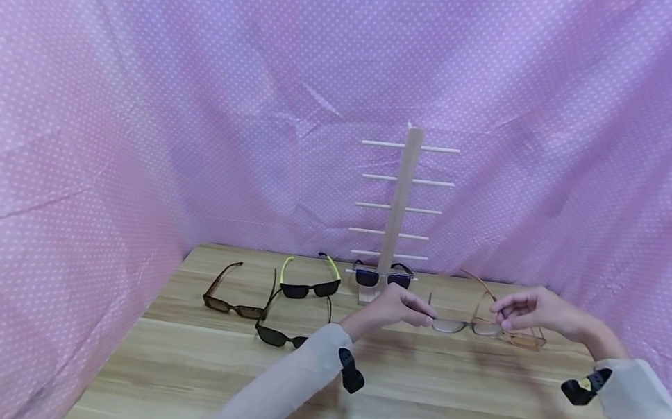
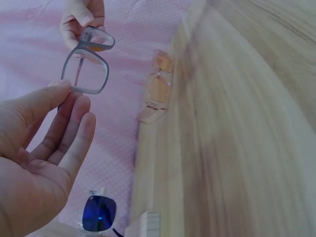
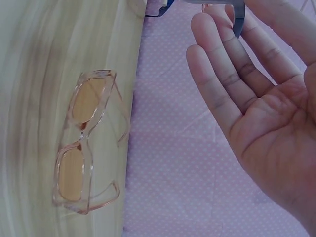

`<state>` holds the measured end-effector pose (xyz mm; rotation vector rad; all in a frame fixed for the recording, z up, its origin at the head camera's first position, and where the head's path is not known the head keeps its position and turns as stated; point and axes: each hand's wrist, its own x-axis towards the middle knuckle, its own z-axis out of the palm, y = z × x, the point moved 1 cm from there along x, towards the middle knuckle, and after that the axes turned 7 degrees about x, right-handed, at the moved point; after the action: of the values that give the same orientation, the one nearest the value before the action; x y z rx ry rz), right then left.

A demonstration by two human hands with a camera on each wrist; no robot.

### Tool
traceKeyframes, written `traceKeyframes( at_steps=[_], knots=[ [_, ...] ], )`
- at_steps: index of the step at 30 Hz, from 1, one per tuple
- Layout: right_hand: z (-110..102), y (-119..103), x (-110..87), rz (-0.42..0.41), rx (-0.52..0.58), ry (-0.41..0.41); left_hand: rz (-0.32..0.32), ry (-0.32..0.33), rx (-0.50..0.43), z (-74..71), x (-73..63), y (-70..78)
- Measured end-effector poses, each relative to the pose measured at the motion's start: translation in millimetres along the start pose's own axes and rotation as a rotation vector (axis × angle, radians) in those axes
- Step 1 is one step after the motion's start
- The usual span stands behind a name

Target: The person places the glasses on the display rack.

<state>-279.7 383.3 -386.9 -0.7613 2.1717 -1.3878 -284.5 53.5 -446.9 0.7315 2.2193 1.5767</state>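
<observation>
Clear-lensed eyeglasses with a grey frame (image 2: 106,74) are held above the table by both hands. My left hand (image 1: 393,305) pinches one end of the frame between thumb and fingers. At the other end, my right hand (image 1: 540,311) grips the frame near its hinge; in the right wrist view only a grey corner of it (image 3: 239,17) shows by the fingers. Below and behind the right hand, peach see-through sunglasses (image 3: 86,133) lie on the table. Near the left hand, dark-blue-lensed sunglasses (image 1: 367,278) sit low on a wooden rack (image 1: 401,203).
White rods (image 1: 440,150) stick out on both sides of the rack. On the wooden table (image 1: 177,372), to the left, lie brown sunglasses (image 1: 217,304), yellow-armed sunglasses (image 1: 296,291) and black sunglasses (image 1: 273,337). A pink dotted cloth (image 1: 275,90) hangs behind and around the table.
</observation>
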Motion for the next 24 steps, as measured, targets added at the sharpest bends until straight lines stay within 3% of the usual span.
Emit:
traceKeyframes(
  at_steps=[10,24],
  knots=[
    [5.5,-17.6,5.7,-0.001,-0.048,0.059,0.022,-0.042,-0.095,-14.3,-6.8,6.9],
    [20.0,-22.9,21.1,-0.020,-0.083,0.100,0.020,-0.012,-0.029,-33.0,-23.8,5.4]
  ],
)
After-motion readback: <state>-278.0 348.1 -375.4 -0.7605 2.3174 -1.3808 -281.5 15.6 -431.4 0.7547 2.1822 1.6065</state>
